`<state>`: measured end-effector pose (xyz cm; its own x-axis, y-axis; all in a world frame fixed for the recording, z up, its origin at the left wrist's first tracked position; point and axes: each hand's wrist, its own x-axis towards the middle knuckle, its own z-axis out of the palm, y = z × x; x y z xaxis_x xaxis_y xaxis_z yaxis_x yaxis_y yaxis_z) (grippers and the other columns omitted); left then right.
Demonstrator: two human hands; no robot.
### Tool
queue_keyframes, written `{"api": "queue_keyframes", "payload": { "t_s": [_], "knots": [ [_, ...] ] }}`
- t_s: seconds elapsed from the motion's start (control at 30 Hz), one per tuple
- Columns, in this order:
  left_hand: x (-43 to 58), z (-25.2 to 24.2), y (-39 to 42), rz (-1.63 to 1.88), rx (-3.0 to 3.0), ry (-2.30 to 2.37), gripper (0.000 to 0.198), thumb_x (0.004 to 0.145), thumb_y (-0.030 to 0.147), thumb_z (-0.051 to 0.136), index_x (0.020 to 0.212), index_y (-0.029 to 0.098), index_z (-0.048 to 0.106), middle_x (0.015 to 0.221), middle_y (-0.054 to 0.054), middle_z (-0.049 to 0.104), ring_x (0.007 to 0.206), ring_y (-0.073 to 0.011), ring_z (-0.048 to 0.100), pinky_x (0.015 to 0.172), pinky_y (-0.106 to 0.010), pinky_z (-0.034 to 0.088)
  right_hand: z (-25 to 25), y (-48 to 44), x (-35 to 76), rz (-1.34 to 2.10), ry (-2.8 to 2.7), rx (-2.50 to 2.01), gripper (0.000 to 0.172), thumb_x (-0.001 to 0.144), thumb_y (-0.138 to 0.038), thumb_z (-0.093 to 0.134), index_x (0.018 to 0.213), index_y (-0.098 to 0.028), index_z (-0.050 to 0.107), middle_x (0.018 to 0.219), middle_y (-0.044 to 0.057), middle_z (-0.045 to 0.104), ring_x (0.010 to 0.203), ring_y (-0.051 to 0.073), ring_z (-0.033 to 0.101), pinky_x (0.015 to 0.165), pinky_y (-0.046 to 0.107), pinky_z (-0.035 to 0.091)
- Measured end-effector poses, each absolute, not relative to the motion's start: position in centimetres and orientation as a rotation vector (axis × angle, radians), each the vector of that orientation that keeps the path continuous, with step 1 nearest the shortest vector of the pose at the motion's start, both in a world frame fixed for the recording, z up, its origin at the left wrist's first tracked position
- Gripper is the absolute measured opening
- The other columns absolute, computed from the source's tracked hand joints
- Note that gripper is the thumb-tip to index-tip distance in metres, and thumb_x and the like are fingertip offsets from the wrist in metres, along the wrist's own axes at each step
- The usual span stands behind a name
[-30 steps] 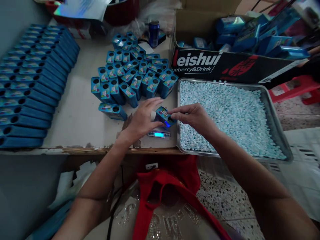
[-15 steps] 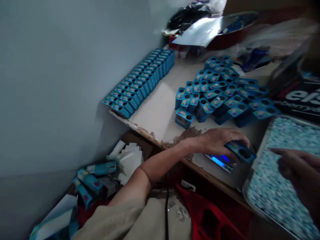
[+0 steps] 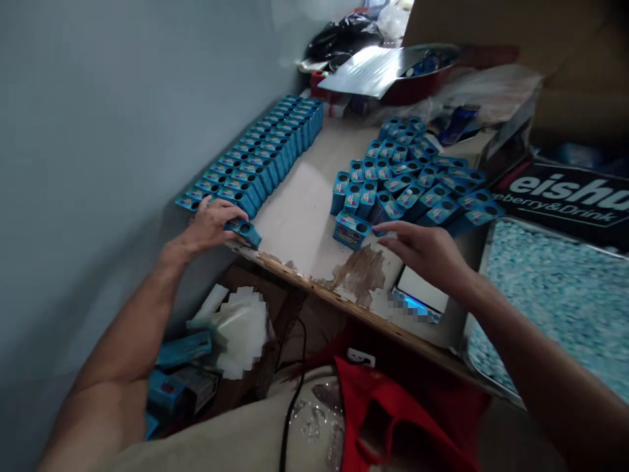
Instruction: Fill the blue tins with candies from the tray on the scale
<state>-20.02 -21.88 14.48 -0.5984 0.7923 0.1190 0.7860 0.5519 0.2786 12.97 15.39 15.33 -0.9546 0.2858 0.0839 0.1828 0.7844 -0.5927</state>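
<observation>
My left hand (image 3: 210, 226) grips a small blue container (image 3: 244, 231) with a dark round hole in its top, at the near end of the neat rows of blue containers (image 3: 268, 154) along the wall. My right hand (image 3: 430, 252) reaches over a small digital scale (image 3: 423, 288) with a lit blue display. Its thumb and fingers are slightly apart, with nothing visible between them. Its fingertips are close to a single blue container (image 3: 352, 229) at the front of a loose group of similar containers (image 3: 410, 177); whether they touch one is unclear.
On the right, a metal tray (image 3: 479, 288) holds many small pale-blue pieces. Behind it stands a black printed box (image 3: 565, 196). A red basin (image 3: 422, 85) and a shiny sheet (image 3: 361, 72) are at the back. The worn wooden table edge (image 3: 314, 285) runs along the front.
My left hand has carried the blue container left from over the scale to the rows' near end. My right hand has moved from over the tray to the loose containers. The view has shifted.
</observation>
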Motion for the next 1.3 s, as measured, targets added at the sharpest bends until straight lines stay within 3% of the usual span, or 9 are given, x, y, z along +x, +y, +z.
{"api": "queue_keyframes", "payload": {
  "t_s": [0.17, 0.33, 0.47, 0.6, 0.67, 0.77, 0.93, 1.13, 1.3],
  "knots": [
    [-20.5, 13.3, -22.7, 0.446, 1.383, 2.747, 0.03, 0.076, 0.023, 0.099, 0.101, 0.026, 0.083, 0.114, -0.002, 0.083, 0.132, -0.0348, 0.069, 0.138, -0.082, 0.026, 16.3, 13.3, 7.7, 0.021, -3.28, -0.389, 0.036, 0.112, -0.052, 0.07, 0.13, -0.024, 0.085, 0.097, 0.016, 0.085, 0.094, 0.036, 0.081, 0.064, 0.034, 0.029],
    [-19.7, 14.0, -21.9, 0.433, 1.417, 2.697, 0.038, 0.074, 0.02, 0.1, 0.106, 0.03, 0.084, 0.122, -0.001, 0.084, 0.134, -0.0349, 0.068, 0.142, -0.079, 0.018, 16.1, 10.9, 7.5, -0.098, -3.301, -0.529, 0.036, 0.119, -0.038, 0.051, 0.113, -0.023, 0.084, 0.114, 0.019, 0.087, 0.096, 0.035, 0.083, 0.063, 0.036, 0.027],
    [-19.2, 14.5, -21.9, 0.541, 1.436, 2.663, 0.037, 0.082, 0.051, 0.102, 0.106, 0.029, 0.083, 0.117, -0.001, 0.084, 0.126, -0.0332, 0.068, 0.138, -0.084, 0.016, 17.2, 12.9, 10.9, 0.048, -3.178, -0.733, 0.032, 0.117, -0.042, 0.059, 0.122, -0.023, 0.084, 0.112, 0.018, 0.087, 0.098, 0.034, 0.08, 0.067, 0.036, 0.028],
    [-19.6, 14.2, -21.7, 0.709, 1.628, 2.661, 0.085, 0.083, 0.103, 0.071, 0.134, 0.035, 0.081, 0.15, -0.004, 0.077, 0.15, -0.0445, 0.06, 0.141, -0.076, 0.023, 18.2, 16.0, 17.6, 0.119, -3.123, -0.836, 0.026, 0.114, -0.036, 0.064, 0.123, -0.024, 0.085, 0.108, 0.013, 0.088, 0.095, 0.032, 0.079, 0.069, 0.034, 0.03],
    [-19.2, 14.0, -20.4, 0.707, 1.756, 2.7, 0.079, 0.096, 0.094, 0.065, 0.146, 0.034, 0.076, 0.164, -0.005, 0.069, 0.159, -0.0444, 0.057, 0.14, -0.068, 0.031, 17.8, 16.8, 21.0, 0.102, -3.093, -0.874, 0.024, 0.113, -0.032, 0.063, 0.119, -0.024, 0.085, 0.108, 0.012, 0.088, 0.094, 0.032, 0.079, 0.068, 0.035, 0.031],
    [-16.9, 13.8, -16.9, 0.694, 1.971, 2.705, 0.057, 0.108, 0.07, 0.065, 0.144, 0.028, 0.078, 0.158, -0.011, 0.074, 0.149, -0.0432, 0.069, 0.134, -0.063, 0.044, 16.3, 17.4, 24.2, 0.113, -3.041, -0.926, 0.026, 0.115, -0.031, 0.06, 0.117, -0.024, 0.085, 0.112, 0.012, 0.088, 0.098, 0.032, 0.081, 0.068, 0.036, 0.033],
    [-12.5, 13.4, -10.3, 0.695, 2.218, 2.59, 0.044, 0.106, 0.057, 0.073, 0.137, 0.026, 0.08, 0.146, -0.015, 0.08, 0.134, -0.0444, 0.077, 0.13, -0.069, 0.046, 14.4, 18.3, 24.2, 0.366, -3.01, -0.841, 0.023, 0.116, -0.031, 0.062, 0.119, -0.026, 0.084, 0.12, 0.01, 0.088, 0.105, 0.03, 0.081, 0.073, 0.036, 0.041],
    [-9.7, 12.9, -7.3, 0.712, 2.232, 2.415, 0.041, 0.108, 0.054, 0.075, 0.141, 0.03, 0.078, 0.145, -0.012, 0.08, 0.126, -0.0399, 0.079, 0.12, -0.063, 0.058, 13.9, 22.6, 27.3, 0.984, -2.548, -1.006, 0.015, 0.1, -0.036, 0.08, 0.111, -0.025, 0.079, 0.088, 0.003, 0.075, 0.078, 0.022, 0.068, 0.074, 0.034, 0.047],
    [-8.5, 11.9, -5.9, 0.735, 2.176, 2.305, 0.046, 0.109, 0.065, 0.074, 0.137, 0.029, 0.079, 0.141, -0.009, 0.081, 0.123, -0.0357, 0.08, 0.113, -0.056, 0.065, 12.2, 25.6, 32.3, 1.869, -1.725, -1.357, 0.016, 0.081, -0.009, 0.078, 0.09, -0.022, 0.073, 0.09, 0.006, 0.073, 0.076, 0.016, 0.065, 0.073, 0.032, 0.057]
  ]
}}
